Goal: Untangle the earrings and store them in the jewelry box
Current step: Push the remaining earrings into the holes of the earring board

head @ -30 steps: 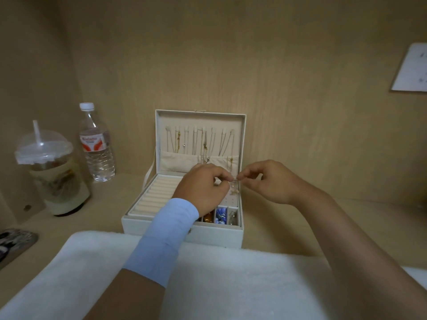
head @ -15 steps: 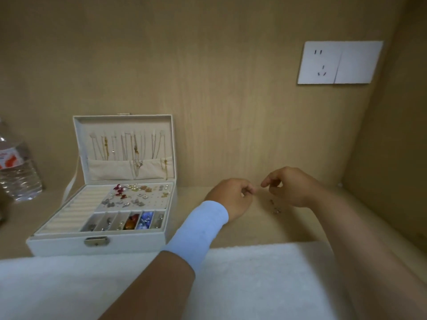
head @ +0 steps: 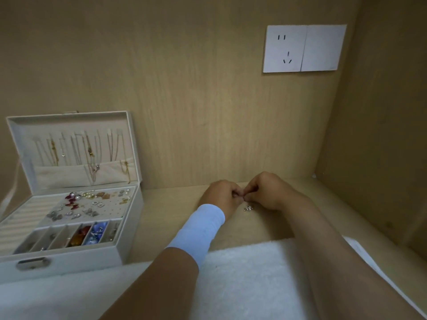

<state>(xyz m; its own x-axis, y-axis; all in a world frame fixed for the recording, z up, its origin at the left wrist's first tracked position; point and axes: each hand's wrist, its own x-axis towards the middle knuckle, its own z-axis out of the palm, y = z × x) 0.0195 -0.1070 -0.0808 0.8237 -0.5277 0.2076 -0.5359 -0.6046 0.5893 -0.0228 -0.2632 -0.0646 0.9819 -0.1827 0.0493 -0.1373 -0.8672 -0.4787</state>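
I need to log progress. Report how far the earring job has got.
Done: earrings already sit in the open jewelry box, on its panel and in its compartments. In hand: left hand and right hand meet fingertip to fingertip just above a silvery earring cluster over the shelf; whether they pinch part of it is too small to tell. Left: freeing that cluster and boxing it.

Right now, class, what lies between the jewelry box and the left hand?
Bare wooden shelf only, from jewelry box to left hand, in the head view.
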